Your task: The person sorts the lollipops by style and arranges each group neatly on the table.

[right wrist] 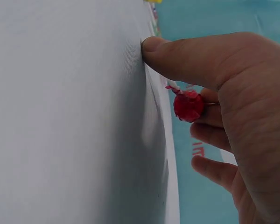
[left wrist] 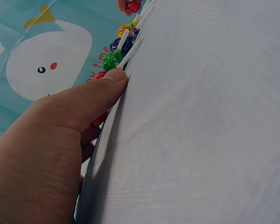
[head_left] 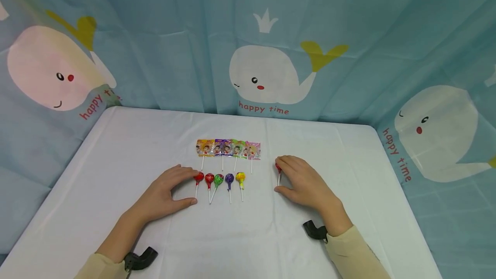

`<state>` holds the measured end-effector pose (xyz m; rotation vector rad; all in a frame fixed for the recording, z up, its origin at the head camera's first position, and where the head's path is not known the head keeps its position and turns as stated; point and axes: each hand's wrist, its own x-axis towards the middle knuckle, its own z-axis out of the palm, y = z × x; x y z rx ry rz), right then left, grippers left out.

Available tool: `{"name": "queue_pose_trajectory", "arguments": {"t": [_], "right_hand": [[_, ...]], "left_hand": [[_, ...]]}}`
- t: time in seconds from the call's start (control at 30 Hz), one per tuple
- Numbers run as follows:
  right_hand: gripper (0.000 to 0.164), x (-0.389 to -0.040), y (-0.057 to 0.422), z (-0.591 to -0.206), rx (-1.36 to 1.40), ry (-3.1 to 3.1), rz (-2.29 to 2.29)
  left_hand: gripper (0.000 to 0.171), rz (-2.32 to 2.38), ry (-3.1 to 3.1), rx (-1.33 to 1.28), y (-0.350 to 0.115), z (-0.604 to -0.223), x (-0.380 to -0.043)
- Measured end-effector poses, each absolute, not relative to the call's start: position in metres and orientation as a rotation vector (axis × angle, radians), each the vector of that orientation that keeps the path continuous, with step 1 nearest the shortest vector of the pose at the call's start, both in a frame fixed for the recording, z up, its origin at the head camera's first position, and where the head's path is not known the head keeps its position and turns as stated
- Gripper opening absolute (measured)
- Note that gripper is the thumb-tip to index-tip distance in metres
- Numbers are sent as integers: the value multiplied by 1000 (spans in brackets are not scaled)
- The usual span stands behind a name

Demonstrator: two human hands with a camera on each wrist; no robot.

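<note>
My left hand (head_left: 170,190) rests on the white table at the left end of a row of round lollipops. Its fingertips touch the head of a red lollipop (head_left: 199,177), and its thumb lies by the stick's lower end. Farther right, my right hand (head_left: 304,182) spans another red lollipop (right wrist: 189,106), with fingers against the head and the thumb near the stick's end. Beside the left hand's lollipop lie a second red lollipop (head_left: 209,178), a green lollipop (head_left: 218,179), a purple lollipop (head_left: 229,178) and a yellow lollipop (head_left: 240,177).
Behind the row lie flat-wrapped lollipops in orange (head_left: 205,147), purple (head_left: 223,147), green (head_left: 240,149) and pink (head_left: 253,150) wrappers, sticks toward me. A white cloth (head_left: 240,244) covers the table. A blue whale-print curtain (head_left: 186,55) hangs around its far edge and sides.
</note>
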<state>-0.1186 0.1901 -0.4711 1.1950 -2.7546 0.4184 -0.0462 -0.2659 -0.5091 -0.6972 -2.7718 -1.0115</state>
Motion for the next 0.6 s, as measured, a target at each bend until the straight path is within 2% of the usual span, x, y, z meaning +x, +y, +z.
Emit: {"name": "queue_pose_trajectory", "arguments": {"t": [0.6], "right_hand": [[78, -115, 163, -467, 1302, -2699, 440]], "left_hand": [[75, -1006, -2760, -710, -266, -508, -46]]}}
